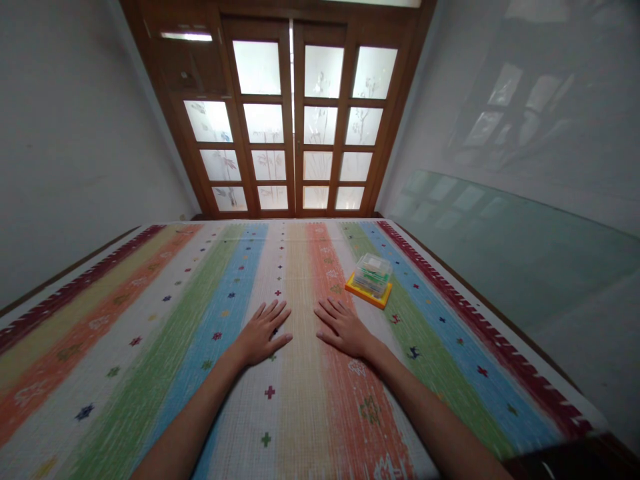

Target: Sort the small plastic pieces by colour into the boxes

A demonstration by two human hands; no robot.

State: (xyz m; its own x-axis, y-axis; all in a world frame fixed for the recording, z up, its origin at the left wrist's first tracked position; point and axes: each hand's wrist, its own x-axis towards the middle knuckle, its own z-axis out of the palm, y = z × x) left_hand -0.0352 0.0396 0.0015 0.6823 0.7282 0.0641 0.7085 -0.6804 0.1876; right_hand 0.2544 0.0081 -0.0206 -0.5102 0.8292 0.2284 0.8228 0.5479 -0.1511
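Note:
My left hand (264, 335) lies palm down on the striped cloth (300, 393), its fingers spread and nothing in it. Across a strip of bare cloth, my right hand (346, 328) also rests flat, fingers apart, holding nothing. Just beyond the right hand sits a clear plastic case (373, 272) with green and white contents that I cannot make out. Under the case is a flat yellow-orange tray or box (384, 301). Neither hand touches the case or the yellow piece.
Wooden doors (295, 120) with frosted panes stand beyond the far edge of the cloth. A white wall (65, 147) runs along the left side. On the right, a pale green glass panel (505, 247) leans by the other wall. A dark object (575, 460) shows at the bottom right corner.

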